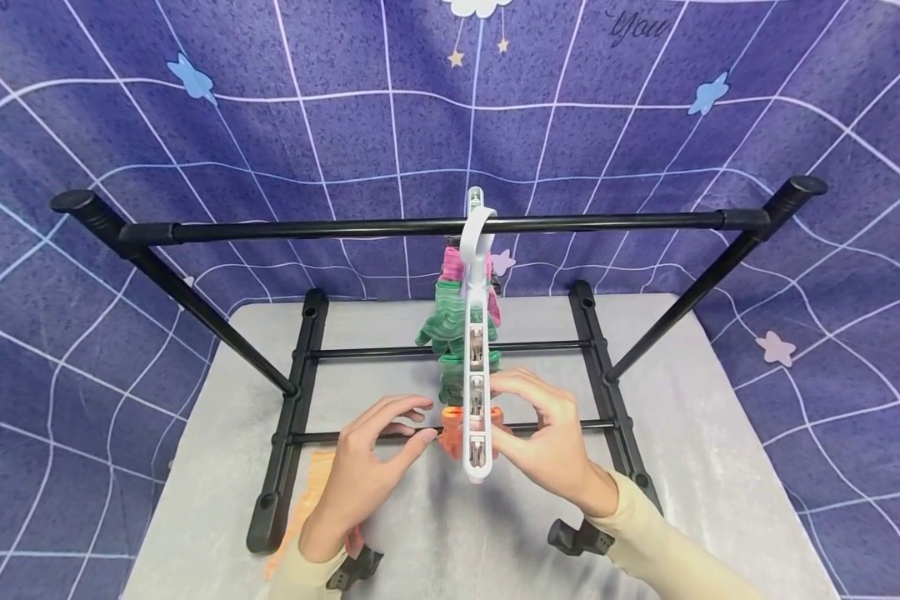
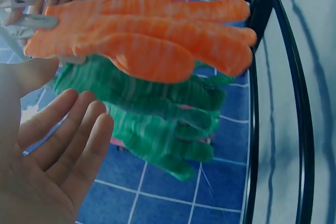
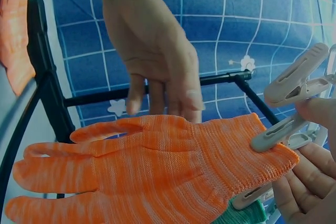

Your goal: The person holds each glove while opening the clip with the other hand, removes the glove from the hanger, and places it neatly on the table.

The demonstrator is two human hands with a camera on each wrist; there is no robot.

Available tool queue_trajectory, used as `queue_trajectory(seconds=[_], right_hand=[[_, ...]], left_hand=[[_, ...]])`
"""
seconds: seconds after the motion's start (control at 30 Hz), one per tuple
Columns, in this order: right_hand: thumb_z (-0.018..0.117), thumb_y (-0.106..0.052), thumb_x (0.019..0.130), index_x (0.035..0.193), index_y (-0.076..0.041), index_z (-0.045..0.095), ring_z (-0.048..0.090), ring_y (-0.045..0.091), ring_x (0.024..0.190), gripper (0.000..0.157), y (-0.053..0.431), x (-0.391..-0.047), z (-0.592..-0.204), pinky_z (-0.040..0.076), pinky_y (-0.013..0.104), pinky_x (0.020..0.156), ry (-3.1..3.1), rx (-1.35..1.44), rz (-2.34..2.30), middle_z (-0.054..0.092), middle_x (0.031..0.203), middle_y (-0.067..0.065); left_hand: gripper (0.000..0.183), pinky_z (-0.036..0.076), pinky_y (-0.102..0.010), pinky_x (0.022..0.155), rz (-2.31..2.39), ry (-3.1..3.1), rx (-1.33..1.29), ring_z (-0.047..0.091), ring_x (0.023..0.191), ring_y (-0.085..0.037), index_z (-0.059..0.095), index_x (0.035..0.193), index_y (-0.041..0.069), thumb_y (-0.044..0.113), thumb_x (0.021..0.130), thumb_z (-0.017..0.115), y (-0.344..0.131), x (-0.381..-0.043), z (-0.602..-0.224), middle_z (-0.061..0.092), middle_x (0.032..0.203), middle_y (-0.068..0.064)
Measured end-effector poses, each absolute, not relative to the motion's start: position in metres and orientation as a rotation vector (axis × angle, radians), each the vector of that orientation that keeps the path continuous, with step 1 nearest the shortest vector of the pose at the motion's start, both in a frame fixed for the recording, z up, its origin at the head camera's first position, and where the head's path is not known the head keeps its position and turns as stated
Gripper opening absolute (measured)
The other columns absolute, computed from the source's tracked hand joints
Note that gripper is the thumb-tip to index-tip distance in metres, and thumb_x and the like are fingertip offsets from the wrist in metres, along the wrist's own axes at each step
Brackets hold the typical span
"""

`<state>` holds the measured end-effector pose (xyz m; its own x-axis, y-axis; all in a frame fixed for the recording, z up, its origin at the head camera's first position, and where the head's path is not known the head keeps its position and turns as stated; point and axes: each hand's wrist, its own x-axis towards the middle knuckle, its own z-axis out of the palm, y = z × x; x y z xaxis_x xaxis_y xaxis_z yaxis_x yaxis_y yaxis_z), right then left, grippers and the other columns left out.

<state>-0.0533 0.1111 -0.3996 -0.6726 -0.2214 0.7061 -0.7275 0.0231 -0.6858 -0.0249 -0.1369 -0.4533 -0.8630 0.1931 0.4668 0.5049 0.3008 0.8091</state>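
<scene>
Plainly, my left hand (image 1: pixel 371 471) has its fingers spread loosely and holds nothing, just left of an orange glove (image 2: pixel 131 30). My right hand (image 1: pixel 543 425) curls its thumb and fingers about a pale clip (image 3: pixel 281 132) at the glove's cuff; I cannot tell whether they pinch it or only touch it. That clip sits over the cuff, and the glove hangs fingers down at the near end of a white hanger (image 1: pixel 477 427).

Farther along the hanger I see green gloves (image 2: pixel 160 135) hanging one behind another, then a pink glove (image 1: pixel 452 265) toward the far end. The hanger hooks over the top bar of a black rack (image 1: pixel 315 227), running from near to far across it. The rack stands on a pale grey table (image 1: pixel 720 500). To the near left, another orange glove (image 3: pixel 13 35) lies flat beside the rack's left foot. Beyond hangs a blue-purple cloth (image 1: pixel 255 133) printed with pale grid lines and stars.
</scene>
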Motion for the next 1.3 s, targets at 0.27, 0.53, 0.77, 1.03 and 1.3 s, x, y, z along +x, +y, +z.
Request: queue_trajectory(seconds=[0.27,0.53,0.77,1.03,1.3], right_hand=[[0.085,0.012,0.077,0.114,-0.001,0.077,0.072,0.020,0.100,0.040,0.112,-0.054,-0.401,0.057,0.028,0.096,-1.913,0.958,1.686,0.077,0.103,0.012],[0.082,0.014,0.077,0.114,-0.001,0.077,0.071,0.020,0.098,0.040,0.111,-0.054,-0.400,0.058,0.028,0.093,-1.906,0.956,1.670,0.077,0.102,0.013],[0.081,0.015,0.077,0.114,0.000,0.077,0.070,0.019,0.096,0.040,0.111,-0.054,-0.401,0.057,0.027,0.093,-1.901,0.959,1.680,0.076,0.101,0.012],[0.084,0.013,0.076,0.113,-0.001,0.077,0.071,0.019,0.096,0.040,0.109,-0.054,-0.401,0.058,0.027,0.093,-1.895,0.963,1.686,0.077,0.101,0.012],[0.085,0.013,0.076,0.114,-0.002,0.078,0.071,0.019,0.096,0.041,0.109,-0.055,-0.400,0.058,0.027,0.092,-1.894,0.965,1.687,0.077,0.101,0.012]], left_hand=[[0.044,0.058,-0.027,0.094,-1.542,-2.232,-0.694,0.073,0.105,-0.022,0.072,0.136,0.017,0.011,0.094,0.084,-0.126,-0.028,-0.446,0.073,0.128,0.004],[0.043,0.058,-0.028,0.096,-1.604,-2.162,-0.725,0.074,0.106,-0.018,0.073,0.135,0.013,0.008,0.093,0.084,-0.117,-0.031,-0.440,0.074,0.127,-0.001],[0.041,0.058,-0.028,0.097,-1.617,-2.138,-0.705,0.074,0.104,-0.017,0.075,0.132,0.015,0.006,0.093,0.085,-0.111,-0.032,-0.436,0.076,0.123,0.000],[0.038,0.059,-0.027,0.094,-1.642,-2.097,-0.746,0.075,0.099,-0.019,0.075,0.129,0.010,0.001,0.093,0.083,-0.107,-0.033,-0.436,0.077,0.120,-0.005],[0.034,0.062,-0.029,0.089,-1.668,-2.123,-0.733,0.077,0.096,-0.018,0.078,0.125,0.009,-0.001,0.093,0.082,-0.107,-0.033,-0.437,0.079,0.115,-0.004]])
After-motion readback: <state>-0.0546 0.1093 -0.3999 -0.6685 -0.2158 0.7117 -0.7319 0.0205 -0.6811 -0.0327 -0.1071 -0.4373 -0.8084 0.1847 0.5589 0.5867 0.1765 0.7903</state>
